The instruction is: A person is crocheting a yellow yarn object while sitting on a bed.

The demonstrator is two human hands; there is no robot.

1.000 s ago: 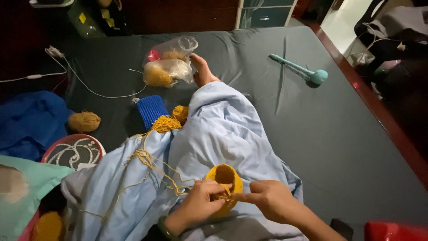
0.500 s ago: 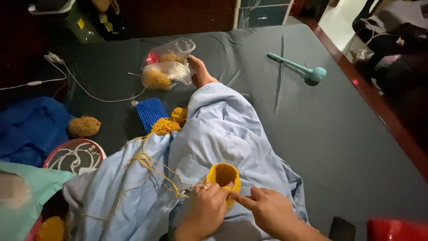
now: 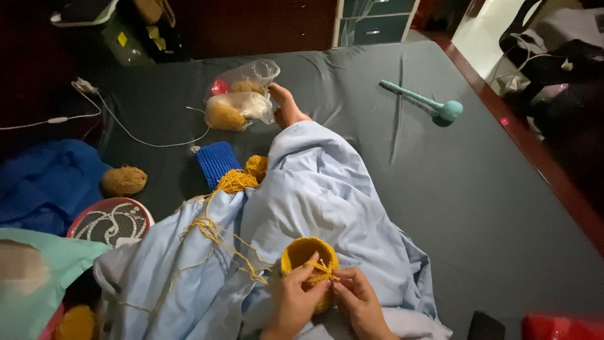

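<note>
A half-formed mustard crocheted cup is pinched at its rim by the left hand and right hand, loose yarn left of the cup still unworked.

clear plastic bag of yarn beside the foot.

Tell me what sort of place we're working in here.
Most likely a bedroom at home: the person sits on a bed with a dark grey sheet, a light blue blanket over the legs, and a drawer cabinet beyond, crocheting yellow yarn.
</note>
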